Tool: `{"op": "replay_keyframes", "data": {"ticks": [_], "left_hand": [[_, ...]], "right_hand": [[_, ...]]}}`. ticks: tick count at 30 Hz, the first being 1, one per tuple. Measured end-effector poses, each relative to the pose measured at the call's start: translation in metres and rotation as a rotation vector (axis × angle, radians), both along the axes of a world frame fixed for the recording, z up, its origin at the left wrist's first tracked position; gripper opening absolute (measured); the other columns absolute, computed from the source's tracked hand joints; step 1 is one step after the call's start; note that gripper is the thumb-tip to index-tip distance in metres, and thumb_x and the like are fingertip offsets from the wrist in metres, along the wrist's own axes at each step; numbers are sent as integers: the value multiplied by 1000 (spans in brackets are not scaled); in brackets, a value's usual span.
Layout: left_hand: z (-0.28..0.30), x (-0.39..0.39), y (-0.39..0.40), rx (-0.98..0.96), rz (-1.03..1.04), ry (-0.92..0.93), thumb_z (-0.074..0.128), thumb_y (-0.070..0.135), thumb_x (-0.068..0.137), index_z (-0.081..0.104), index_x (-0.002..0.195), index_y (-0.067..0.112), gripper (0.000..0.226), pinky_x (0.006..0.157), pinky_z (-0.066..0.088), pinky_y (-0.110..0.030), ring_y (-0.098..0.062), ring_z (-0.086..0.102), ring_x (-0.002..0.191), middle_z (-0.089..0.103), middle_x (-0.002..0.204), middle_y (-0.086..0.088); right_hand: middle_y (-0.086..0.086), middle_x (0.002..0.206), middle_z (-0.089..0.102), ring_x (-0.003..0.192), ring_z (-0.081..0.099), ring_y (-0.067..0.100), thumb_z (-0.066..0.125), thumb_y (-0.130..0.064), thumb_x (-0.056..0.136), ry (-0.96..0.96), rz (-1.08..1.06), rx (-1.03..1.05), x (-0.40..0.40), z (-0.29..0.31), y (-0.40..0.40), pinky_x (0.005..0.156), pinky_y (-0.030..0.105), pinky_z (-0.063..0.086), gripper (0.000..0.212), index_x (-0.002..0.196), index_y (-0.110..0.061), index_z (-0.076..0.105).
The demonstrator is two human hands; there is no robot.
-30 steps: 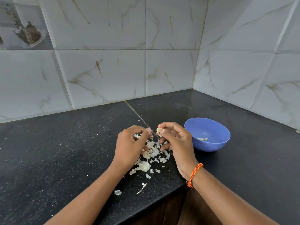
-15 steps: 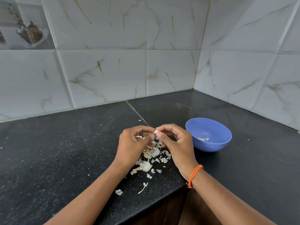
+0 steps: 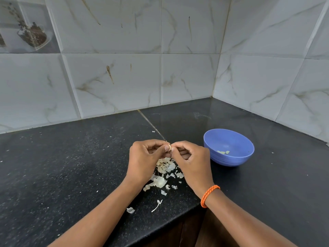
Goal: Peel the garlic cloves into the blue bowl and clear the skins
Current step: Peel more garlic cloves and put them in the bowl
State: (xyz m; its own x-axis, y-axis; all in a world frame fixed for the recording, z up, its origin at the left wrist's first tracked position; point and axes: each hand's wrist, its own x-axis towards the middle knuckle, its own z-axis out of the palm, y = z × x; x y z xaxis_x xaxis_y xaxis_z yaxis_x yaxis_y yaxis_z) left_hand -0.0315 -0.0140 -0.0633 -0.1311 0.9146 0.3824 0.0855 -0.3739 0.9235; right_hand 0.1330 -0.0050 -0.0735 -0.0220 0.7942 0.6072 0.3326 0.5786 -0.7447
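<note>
A small garlic clove (image 3: 169, 147) is pinched between the fingertips of my left hand (image 3: 145, 160) and my right hand (image 3: 191, 162), held a little above the black counter (image 3: 71, 166). Most of the clove is hidden by the fingers. Beneath the hands lies a pile of pale garlic skins (image 3: 164, 172), with stray bits (image 3: 130, 210) nearer the counter's front edge. The blue bowl (image 3: 229, 158) stands just right of my right hand and holds a few peeled pieces (image 3: 223, 152).
Marble-patterned wall tiles (image 3: 124, 77) close off the back and the right side, meeting in a corner. The counter's front edge (image 3: 160, 229) runs below the skins, with a dark wooden cabinet under it. An orange band (image 3: 208, 195) circles my right wrist.
Both hands have closed in on the clove and drawn together; the clove, exposed in my right fingers a second ago, is now almost covered by both sets of fingertips.
</note>
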Motion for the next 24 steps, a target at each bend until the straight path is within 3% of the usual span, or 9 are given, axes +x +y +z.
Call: {"op": "replay_keyframes", "data": {"ticks": [9,20,24], "left_hand": [[-2,-1,0,-18,-29,-11,80,4,94,84,96,3,4,79,69,-45,-31,82,77,82,83,-12],[-2,1,-2,-27,-54,-13,80,3,94,84,96,3,4,79,69,-43,-33,81,78,82,84,-13],[0,0,-2,-60,-71,-88,78,4,96,83,100,2,7,82,69,-48,-33,81,78,81,86,-17]], "right_hand": [[-8,77,77,74,78,7,79,-12,95,-5,-4,10,-4,4,-4,66,28,64,3,92,-13,81],[-9,72,73,68,74,8,79,-11,94,-42,-68,50,-6,2,-2,59,29,61,12,83,-15,76],[-9,78,72,75,71,15,74,-13,98,8,-45,-21,-7,0,1,64,33,61,9,91,-17,75]]}}
